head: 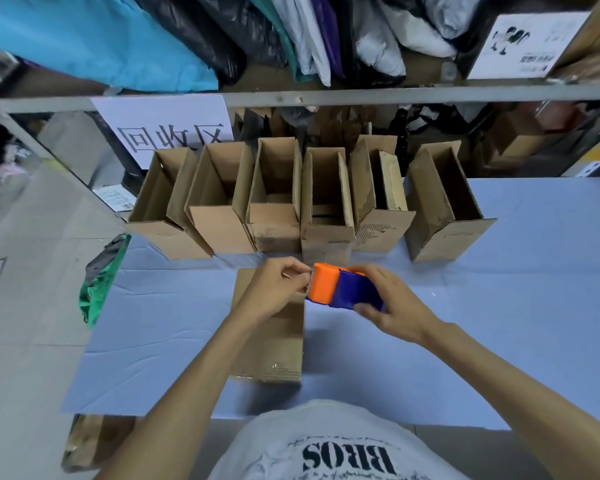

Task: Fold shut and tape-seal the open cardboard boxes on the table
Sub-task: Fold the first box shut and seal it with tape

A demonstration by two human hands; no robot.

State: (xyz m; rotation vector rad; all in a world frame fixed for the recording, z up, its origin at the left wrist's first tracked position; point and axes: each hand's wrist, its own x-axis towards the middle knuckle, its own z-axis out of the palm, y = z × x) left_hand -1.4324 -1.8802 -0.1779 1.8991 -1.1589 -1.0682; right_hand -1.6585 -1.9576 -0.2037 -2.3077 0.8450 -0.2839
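A closed cardboard box (278, 341) lies flat on the blue table (499, 323) in front of me, partly under my left forearm. My right hand (392, 306) grips an orange and blue tape dispenser (340, 287) just above the box's far right corner. My left hand (278, 289) pinches at the dispenser's orange end, fingers curled; the tape itself is too thin to see. Several open cardboard boxes (274, 199) stand in a row along the table's far edge, flaps upright.
A metal shelf (361, 95) with bagged clothes runs above the box row. A white sign (167, 129) hangs at its left. A green and black bag (101, 275) hangs off the table's left edge. More cardboard (90, 441) lies on the floor at lower left.
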